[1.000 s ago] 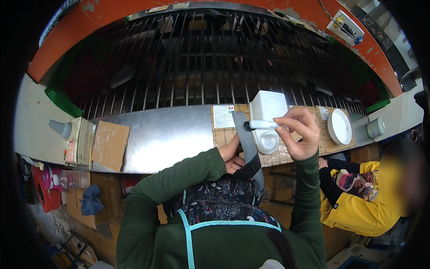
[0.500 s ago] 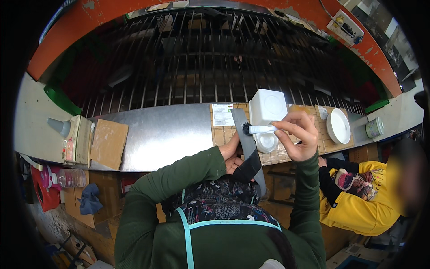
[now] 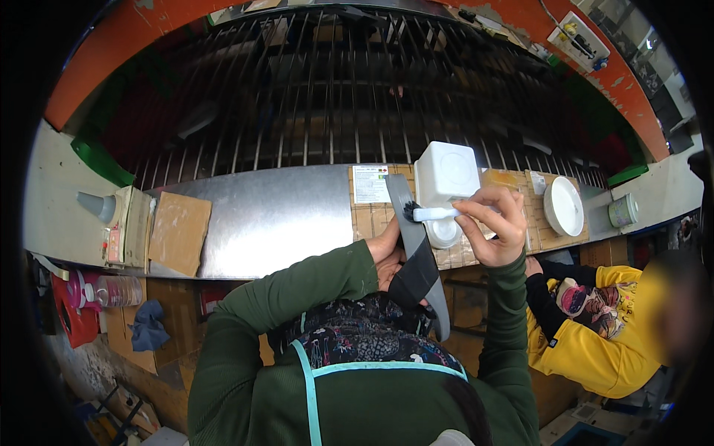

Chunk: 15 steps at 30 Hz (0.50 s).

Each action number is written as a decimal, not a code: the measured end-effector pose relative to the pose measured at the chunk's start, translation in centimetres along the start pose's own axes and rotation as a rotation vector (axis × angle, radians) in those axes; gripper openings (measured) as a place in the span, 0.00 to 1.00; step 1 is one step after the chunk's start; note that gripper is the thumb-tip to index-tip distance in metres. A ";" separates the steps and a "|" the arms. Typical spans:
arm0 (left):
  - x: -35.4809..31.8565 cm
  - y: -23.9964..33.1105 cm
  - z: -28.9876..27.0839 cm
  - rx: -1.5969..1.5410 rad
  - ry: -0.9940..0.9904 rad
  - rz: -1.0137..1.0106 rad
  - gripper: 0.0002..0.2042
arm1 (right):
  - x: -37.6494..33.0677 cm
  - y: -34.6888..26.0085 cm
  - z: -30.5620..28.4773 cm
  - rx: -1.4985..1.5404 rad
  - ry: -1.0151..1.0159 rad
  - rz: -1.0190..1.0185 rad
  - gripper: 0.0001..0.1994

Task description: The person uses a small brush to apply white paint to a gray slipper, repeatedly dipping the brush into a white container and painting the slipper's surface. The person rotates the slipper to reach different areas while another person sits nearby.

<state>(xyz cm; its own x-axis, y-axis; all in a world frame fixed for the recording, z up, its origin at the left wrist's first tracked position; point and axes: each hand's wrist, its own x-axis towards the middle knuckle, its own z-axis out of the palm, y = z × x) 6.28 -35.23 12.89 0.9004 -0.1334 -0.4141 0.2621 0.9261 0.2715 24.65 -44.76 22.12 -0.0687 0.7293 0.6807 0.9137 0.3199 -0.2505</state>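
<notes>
Your left hand (image 3: 388, 260) grips the slide sandal (image 3: 420, 267), dipped lower off the counter's edge (image 3: 279, 273), likely baring more sole (image 3: 440, 312); right hand (image 3: 500, 229) pinches brush (image 3: 439, 214).

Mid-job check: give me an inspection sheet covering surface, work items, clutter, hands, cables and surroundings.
Surface: metal top, brown board on its right part.
Work items: grey sole with black strap; brush, bristles apparently against the sole.
Clutter: cardboard at left; white container and bowl at right.
Hands: left hand holds the sole; right hand pinches the brush handle.
Cables: cord at upper right, away from the hands.
Surroundings: metal bars beyond the table; person in yellow at right.
</notes>
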 end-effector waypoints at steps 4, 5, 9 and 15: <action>-0.2 0.0 0.3 0.023 0.005 0.027 0.46 | -0.3 0.1 0.2 -0.009 0.006 -0.007 0.13; -0.1 0.0 0.4 0.027 0.004 0.033 0.46 | -0.4 0.1 0.2 -0.004 0.004 -0.007 0.13; -0.3 -0.1 0.8 0.136 0.020 0.026 0.54 | -0.8 0.1 0.1 -0.020 -0.005 -0.006 0.13; -0.1 0.0 0.8 0.182 0.014 0.004 0.58 | -1.3 0.3 0.1 -0.041 -0.013 -0.028 0.13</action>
<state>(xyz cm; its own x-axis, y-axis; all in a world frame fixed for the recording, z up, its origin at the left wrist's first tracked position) 6.44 -35.55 13.64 0.8969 -0.1231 -0.4247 0.3177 0.8474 0.4254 25.02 -45.57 21.11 -0.0990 0.7281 0.6783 0.9272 0.3149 -0.2027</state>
